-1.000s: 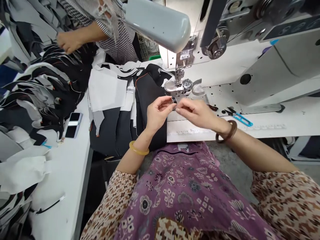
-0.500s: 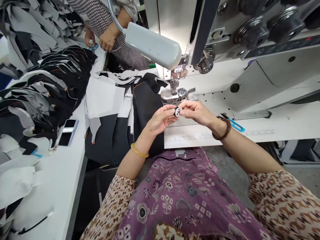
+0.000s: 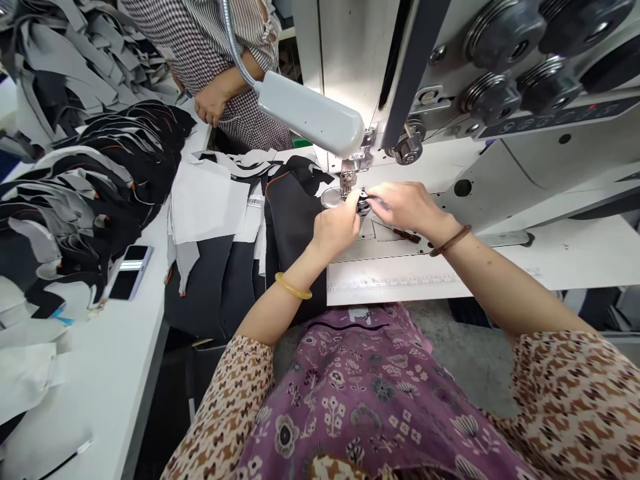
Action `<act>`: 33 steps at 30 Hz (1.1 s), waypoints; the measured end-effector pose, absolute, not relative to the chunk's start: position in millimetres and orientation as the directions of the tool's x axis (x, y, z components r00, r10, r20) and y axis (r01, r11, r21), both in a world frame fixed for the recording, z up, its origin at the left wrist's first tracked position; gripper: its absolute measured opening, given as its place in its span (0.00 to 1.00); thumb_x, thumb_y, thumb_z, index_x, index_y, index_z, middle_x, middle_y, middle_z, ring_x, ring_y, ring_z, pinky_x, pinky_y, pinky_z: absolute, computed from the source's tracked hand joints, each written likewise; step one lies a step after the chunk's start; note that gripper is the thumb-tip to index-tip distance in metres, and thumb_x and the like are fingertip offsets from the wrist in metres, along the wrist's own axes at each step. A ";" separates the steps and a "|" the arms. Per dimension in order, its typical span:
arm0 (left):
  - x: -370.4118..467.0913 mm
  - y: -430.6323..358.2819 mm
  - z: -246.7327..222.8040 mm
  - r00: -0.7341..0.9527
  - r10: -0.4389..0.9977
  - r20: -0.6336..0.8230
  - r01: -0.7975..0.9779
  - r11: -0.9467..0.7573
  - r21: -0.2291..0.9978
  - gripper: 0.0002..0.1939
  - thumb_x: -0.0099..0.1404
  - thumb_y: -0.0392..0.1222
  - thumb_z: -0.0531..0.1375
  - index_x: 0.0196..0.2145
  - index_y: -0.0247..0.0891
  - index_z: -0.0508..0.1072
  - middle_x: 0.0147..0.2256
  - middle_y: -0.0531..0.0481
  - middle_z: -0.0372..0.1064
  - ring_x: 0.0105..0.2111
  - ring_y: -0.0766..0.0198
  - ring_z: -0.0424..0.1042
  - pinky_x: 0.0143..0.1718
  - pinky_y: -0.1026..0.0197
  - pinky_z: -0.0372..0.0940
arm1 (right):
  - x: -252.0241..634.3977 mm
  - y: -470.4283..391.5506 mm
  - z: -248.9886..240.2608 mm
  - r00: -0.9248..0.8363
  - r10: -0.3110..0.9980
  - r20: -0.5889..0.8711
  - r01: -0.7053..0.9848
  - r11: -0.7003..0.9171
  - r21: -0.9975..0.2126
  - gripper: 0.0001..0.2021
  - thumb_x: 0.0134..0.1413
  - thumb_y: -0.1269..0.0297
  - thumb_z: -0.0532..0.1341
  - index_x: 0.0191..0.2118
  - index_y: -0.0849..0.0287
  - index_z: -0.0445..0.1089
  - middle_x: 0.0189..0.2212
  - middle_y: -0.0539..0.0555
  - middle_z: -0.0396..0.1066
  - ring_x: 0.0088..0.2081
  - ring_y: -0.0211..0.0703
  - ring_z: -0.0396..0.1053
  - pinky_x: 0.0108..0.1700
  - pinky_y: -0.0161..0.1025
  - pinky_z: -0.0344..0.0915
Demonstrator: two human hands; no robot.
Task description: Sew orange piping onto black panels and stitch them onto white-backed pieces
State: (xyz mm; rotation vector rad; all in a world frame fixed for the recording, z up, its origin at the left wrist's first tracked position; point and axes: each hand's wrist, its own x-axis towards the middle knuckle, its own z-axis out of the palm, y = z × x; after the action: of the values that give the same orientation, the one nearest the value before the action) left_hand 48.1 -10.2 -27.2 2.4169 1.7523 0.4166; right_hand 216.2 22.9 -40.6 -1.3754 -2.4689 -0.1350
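Observation:
Both bare hands meet at the sewing machine's round metal hook area (image 3: 363, 207), just right of the presser foot (image 3: 347, 180). My left hand (image 3: 336, 228) is closed, its thumb against a small dark and silver bobbin part (image 3: 363, 194); its curled fingers hide whatever else lies in them. From the right, my right hand (image 3: 406, 205) pinches that same part between thumb and forefinger. Part of the round hook shows below the fingertips. Under my right hand, a small dark red tool (image 3: 407, 235) lies on the machine bed.
A lamp (image 3: 311, 113) hangs over the presser foot. Black and white fabric pieces (image 3: 207, 200) lie left of my hands. A phone (image 3: 131, 272) and piled fabric (image 3: 100, 180) occupy the left table. Another person's hand (image 3: 213, 101) is behind it.
Both hands have moved forward with the small round part, from the bed's front to the hook beside the presser foot. The blue cutter is no longer visible; the dark red tool now shows.

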 end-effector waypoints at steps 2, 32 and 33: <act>49.7 -8.8 -24.6 0.293 0.948 0.127 0.932 -0.313 0.184 0.23 0.63 0.37 0.48 0.57 0.39 0.59 0.29 0.47 0.72 0.31 0.58 0.73 0.32 0.63 0.61 | 216.7 19.0 -39.8 -0.470 0.836 0.285 0.856 0.510 -0.084 0.17 0.58 0.60 0.48 0.47 0.59 0.68 0.36 0.53 0.72 0.35 0.42 0.67 0.29 0.37 0.49; 52.7 -11.1 -26.5 0.327 0.939 0.107 0.935 -0.338 0.111 0.20 0.63 0.37 0.47 0.51 0.40 0.64 0.26 0.48 0.71 0.29 0.60 0.72 0.30 0.64 0.61 | 211.9 -13.3 -29.2 -0.267 0.959 0.091 0.960 0.255 0.118 0.15 0.53 0.69 0.46 0.41 0.58 0.66 0.16 0.54 0.58 0.18 0.37 0.52 0.26 0.36 0.41; 52.9 -11.1 -26.4 0.326 0.939 0.106 0.936 -0.337 0.106 0.20 0.63 0.37 0.47 0.52 0.40 0.64 0.26 0.49 0.71 0.28 0.60 0.72 0.30 0.64 0.61 | 209.4 -13.8 -26.6 -0.265 0.960 0.090 0.961 0.255 0.108 0.15 0.52 0.70 0.46 0.41 0.57 0.66 0.16 0.54 0.57 0.18 0.36 0.52 0.25 0.35 0.41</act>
State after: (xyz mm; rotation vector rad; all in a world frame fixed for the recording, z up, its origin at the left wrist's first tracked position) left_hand 52.9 -11.1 -26.4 2.5377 1.7942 0.2313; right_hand 209.4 -13.8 -26.6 -1.9015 -2.4838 -0.2201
